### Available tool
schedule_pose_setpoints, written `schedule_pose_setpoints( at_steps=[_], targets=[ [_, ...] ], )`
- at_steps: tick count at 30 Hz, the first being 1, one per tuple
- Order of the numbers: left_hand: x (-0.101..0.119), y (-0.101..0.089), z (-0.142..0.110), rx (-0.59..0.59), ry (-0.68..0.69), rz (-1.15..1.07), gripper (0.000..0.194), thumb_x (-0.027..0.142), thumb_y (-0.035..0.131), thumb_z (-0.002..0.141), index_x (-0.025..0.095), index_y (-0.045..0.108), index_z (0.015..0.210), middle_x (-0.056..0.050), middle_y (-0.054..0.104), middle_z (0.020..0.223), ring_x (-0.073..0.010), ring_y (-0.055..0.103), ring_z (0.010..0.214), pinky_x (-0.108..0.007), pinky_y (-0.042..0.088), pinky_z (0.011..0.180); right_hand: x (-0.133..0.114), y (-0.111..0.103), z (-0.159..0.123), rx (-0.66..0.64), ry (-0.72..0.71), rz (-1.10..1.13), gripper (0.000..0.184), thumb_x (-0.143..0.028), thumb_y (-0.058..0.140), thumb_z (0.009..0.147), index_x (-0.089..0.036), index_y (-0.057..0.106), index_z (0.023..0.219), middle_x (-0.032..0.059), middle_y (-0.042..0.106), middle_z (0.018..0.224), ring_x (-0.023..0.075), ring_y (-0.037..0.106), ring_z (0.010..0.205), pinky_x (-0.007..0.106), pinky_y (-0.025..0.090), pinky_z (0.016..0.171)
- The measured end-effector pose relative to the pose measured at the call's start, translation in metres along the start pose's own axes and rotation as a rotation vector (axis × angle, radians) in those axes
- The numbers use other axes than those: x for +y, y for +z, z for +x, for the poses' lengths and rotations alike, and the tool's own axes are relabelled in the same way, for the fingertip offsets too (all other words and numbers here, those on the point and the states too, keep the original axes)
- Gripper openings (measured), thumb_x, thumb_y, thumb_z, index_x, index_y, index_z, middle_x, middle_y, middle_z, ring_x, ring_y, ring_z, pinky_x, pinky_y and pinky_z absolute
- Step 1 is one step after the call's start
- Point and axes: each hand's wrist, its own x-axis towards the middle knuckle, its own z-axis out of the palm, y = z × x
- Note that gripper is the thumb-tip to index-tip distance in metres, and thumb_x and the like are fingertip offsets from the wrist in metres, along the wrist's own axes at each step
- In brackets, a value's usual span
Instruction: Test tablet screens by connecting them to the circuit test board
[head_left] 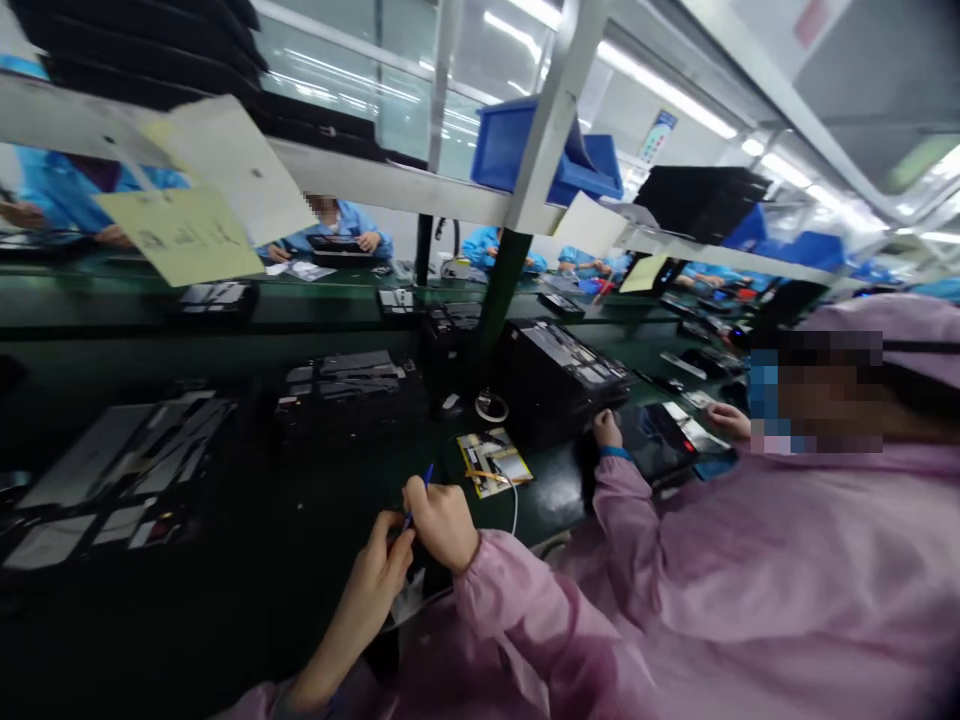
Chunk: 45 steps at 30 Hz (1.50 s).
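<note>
R hand [442, 522] fingers [417, 492] clench thin blue pick [428, 478] (long axis ~1 o'clock); L hand [373, 580] just off at 7 o'clock, grip unclear.

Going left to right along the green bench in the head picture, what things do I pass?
Black tray of pale sheets, stacked black trays, white tape roll, black tray of devices, black tablet.

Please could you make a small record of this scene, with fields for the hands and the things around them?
Right hand: holds a thin blue tool
Left hand: beside the right hand, fingers near the tool's lower end
Nearby: card with gold-coloured strips, white cable, dark green workbench
Co-worker: pink smock, hands on a dark device
Beyond: blue bin
</note>
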Motion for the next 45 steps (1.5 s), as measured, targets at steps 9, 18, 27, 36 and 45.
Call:
schedule_pose_setpoints(
  at_steps=[9,18,27,36,45],
  targets=[
    [0.008,0.013,-0.03,0.018,0.005,-0.012,0.022,0.045,0.039,0.091,0.023,0.04,0.093,0.005,0.047,0.062,-0.0141,0.049,0.055,-0.026,0.035,0.052,-0.02,-0.014,-0.043,-0.06,0.065,0.123,0.018,-0.003,0.044,0.083,-0.021,0.043,0.082,-0.0009,0.062,0.064,0.0147,0.062,0.053,0.022,0.038,0.047],
    [-0.004,-0.03,-0.051,0.129,0.0,-0.22,0.018,0.034,0.049,0.085,0.022,0.045,0.098,0.006,0.048,0.064,-0.0095,0.042,0.054,-0.022,0.03,0.05,-0.031,0.008,-0.044,-0.261,0.042,0.974,0.023,-0.03,0.048,0.088,-0.029,0.056,0.11,0.004,0.072,0.092,0.0227,0.071,0.075,0.032,0.058,0.065],
    [0.001,-0.027,-0.063,0.175,0.015,-0.231,0.024,0.036,0.049,0.086,0.02,0.049,0.104,0.005,0.05,0.068,-0.0108,0.046,0.06,-0.024,0.035,0.058,-0.034,0.006,-0.05,-0.3,0.103,1.024,0.019,-0.044,0.049,0.091,-0.03,0.061,0.097,0.0011,0.07,0.079,0.0212,0.07,0.069,0.028,0.056,0.062],
    [0.01,-0.029,-0.057,0.044,0.149,0.042,0.014,0.035,0.04,0.094,0.023,0.047,0.095,0.003,0.056,0.07,-0.0143,0.056,0.07,-0.027,0.041,0.07,-0.01,-0.037,-0.06,0.094,0.502,0.996,0.036,-0.05,0.055,0.085,-0.025,0.04,0.064,-0.004,0.046,0.05,0.0135,0.047,0.042,0.024,0.037,0.042],
    [0.023,-0.021,-0.029,-0.142,0.254,0.005,0.012,0.032,0.055,0.088,0.022,0.057,0.095,-0.001,0.066,0.089,-0.0152,0.062,0.085,-0.025,0.047,0.076,-0.022,-0.081,-0.074,0.03,0.615,1.755,0.035,-0.053,0.051,0.089,-0.018,0.053,0.085,-0.0044,0.053,0.05,0.0083,0.044,0.037,0.019,0.033,0.039]
  ],
)
